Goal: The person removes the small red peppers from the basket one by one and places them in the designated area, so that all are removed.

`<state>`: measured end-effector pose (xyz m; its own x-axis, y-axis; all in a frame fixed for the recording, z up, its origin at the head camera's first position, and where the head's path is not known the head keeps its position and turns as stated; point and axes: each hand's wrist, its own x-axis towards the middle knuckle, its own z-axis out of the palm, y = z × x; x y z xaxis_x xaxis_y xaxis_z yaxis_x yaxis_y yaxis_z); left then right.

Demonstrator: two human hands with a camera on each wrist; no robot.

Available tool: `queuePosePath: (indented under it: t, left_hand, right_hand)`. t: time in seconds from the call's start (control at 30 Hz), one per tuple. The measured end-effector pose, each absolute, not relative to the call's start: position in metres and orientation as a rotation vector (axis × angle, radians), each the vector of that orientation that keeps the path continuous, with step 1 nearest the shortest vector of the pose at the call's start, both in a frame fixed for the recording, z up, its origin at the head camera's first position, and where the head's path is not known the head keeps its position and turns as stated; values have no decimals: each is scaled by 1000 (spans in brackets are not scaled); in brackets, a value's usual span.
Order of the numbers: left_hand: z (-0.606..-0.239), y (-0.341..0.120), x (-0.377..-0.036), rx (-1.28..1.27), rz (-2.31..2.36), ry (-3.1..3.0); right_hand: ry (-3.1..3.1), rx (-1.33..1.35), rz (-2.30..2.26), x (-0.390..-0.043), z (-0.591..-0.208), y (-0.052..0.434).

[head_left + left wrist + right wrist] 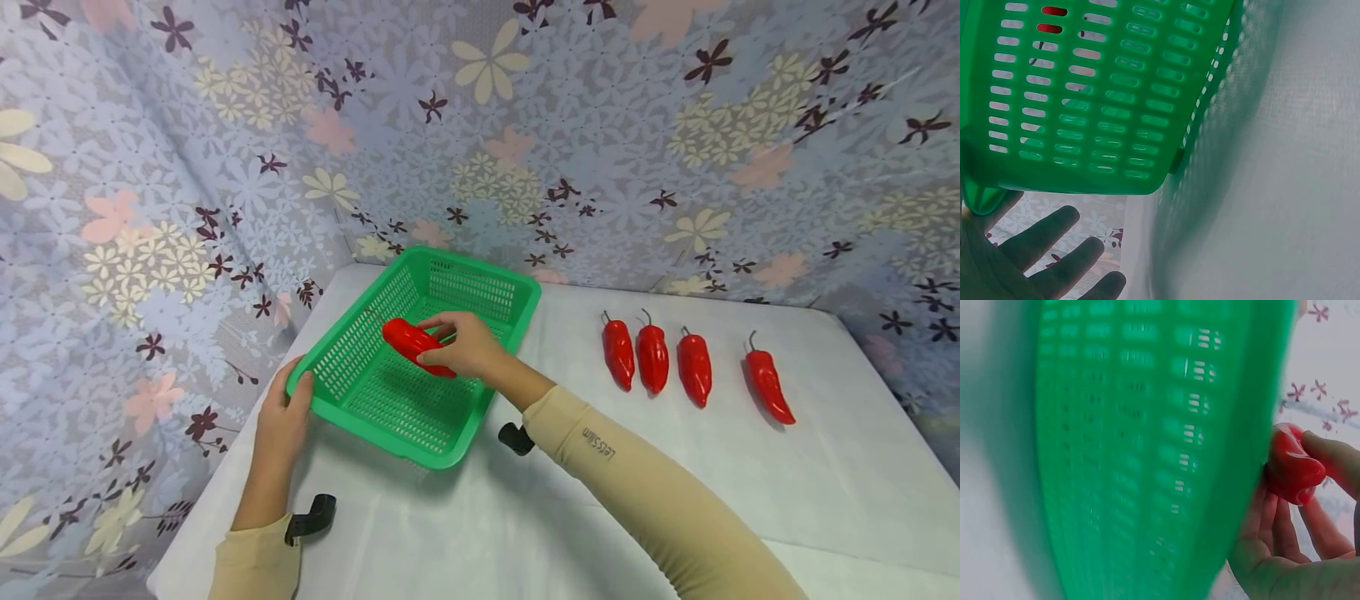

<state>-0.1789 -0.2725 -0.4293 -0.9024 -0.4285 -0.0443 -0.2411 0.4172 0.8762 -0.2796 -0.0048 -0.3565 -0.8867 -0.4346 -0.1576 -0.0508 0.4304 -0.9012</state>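
My right hand holds a red pepper between thumb and fingers, above the inside of a green plastic basket. In the right wrist view one end of the red pepper shows in the grip, past the basket's slotted wall. At the basket's near left corner, my left hand grips the rim, thumb on top. The left wrist view shows the other fingers spread below that corner. Inside the basket, only bare slotted floor is visible around the hand.
Several red peppers with dark stems lie in a loose row on the white-covered table right of the basket, among them one pepper and a rightmost pepper set apart. Flower-patterned cloth hangs behind and to the left.
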Motion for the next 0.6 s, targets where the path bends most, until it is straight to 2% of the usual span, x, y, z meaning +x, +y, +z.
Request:
queuePosePath:
  t: [0.6]
  left_hand:
    - [-432, -273, -180, 580, -1486, -2472]
  right_hand:
    - [2405, -245, -1596, -288, -348, 38]
